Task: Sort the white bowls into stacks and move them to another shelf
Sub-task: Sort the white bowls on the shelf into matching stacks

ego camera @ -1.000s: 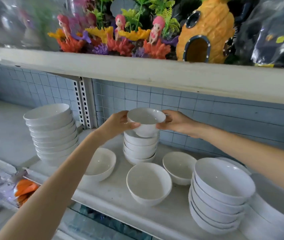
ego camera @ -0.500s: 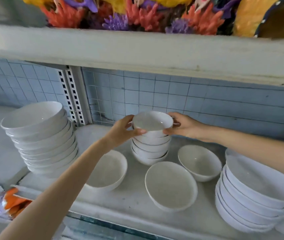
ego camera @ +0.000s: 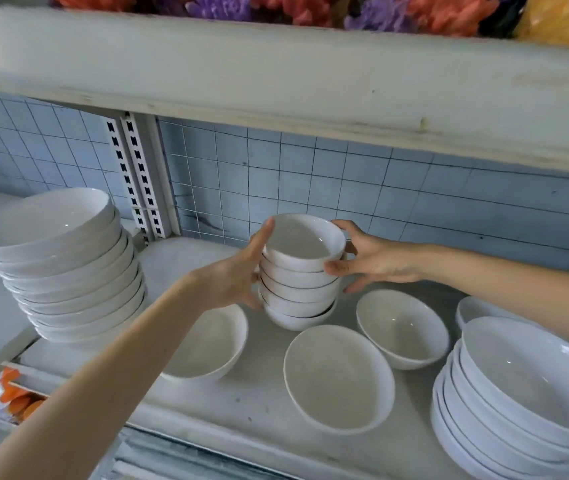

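Note:
A stack of small white bowls (ego camera: 299, 282) stands at the back middle of the white shelf (ego camera: 262, 407). My left hand (ego camera: 232, 277) holds the stack's left side, thumb up against the top bowl's rim. My right hand (ego camera: 367, 258) grips the right side, thumb on the far rim and fingers curled round the upper bowls. Three single white bowls lie in front: one on the left (ego camera: 208, 342), one in the middle (ego camera: 338, 377), one on the right (ego camera: 402, 329).
A tall stack of larger white bowls (ego camera: 58, 268) stands at the left, another large stack (ego camera: 518, 400) at the right front. A blue tiled wall (ego camera: 345, 188) backs the shelf. An upper shelf board (ego camera: 276, 74) with colourful ornaments overhangs. Orange items (ego camera: 16, 400) lie below left.
The top bowl came down onto the small stack. Both hands slid from that bowl's rim down to the sides of the stack. The camera moved closer and lower.

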The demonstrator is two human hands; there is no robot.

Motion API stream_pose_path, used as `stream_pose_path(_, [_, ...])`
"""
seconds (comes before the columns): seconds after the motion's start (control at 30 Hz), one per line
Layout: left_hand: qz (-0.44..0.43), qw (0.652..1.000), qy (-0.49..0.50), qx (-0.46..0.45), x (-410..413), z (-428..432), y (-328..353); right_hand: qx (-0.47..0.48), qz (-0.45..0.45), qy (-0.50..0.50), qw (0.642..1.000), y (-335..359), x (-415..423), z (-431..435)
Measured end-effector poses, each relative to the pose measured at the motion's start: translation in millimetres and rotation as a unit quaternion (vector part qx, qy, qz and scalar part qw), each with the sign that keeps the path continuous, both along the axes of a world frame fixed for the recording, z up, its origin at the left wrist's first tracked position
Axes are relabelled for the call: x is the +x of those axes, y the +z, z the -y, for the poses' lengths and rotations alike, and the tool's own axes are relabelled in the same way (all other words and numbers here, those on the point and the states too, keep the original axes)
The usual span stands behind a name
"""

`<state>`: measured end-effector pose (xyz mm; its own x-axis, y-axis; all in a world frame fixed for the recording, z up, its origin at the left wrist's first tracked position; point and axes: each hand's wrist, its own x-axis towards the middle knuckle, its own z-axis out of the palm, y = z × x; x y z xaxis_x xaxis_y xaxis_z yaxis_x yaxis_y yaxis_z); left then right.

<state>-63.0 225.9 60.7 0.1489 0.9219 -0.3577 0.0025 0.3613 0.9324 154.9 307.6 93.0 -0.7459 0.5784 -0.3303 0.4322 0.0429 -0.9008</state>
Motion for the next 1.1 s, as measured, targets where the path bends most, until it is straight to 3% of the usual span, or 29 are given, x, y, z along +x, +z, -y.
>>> stream_pose_path(0.43, [0.019, 0.988, 0.134, 0.079, 8.2, 1.3, -8.9, 0.024, -0.051, -0.023, 0.998, -14.0, -7.0, -7.8])
stream_pose_path(0.77, [-0.111, 0.978, 0.095, 0.15, 5.1, -7.9, -0.5, 0.035, -0.042, -0.055, 0.997, -14.1, -18.5, -21.4])
stream_pose_path(1.1, [-0.148, 0.967, 0.095, 0.182, 13.4, -9.3, -5.2, 0.099, 0.016, -0.014, 0.995, -3.6, -6.1, -24.3])
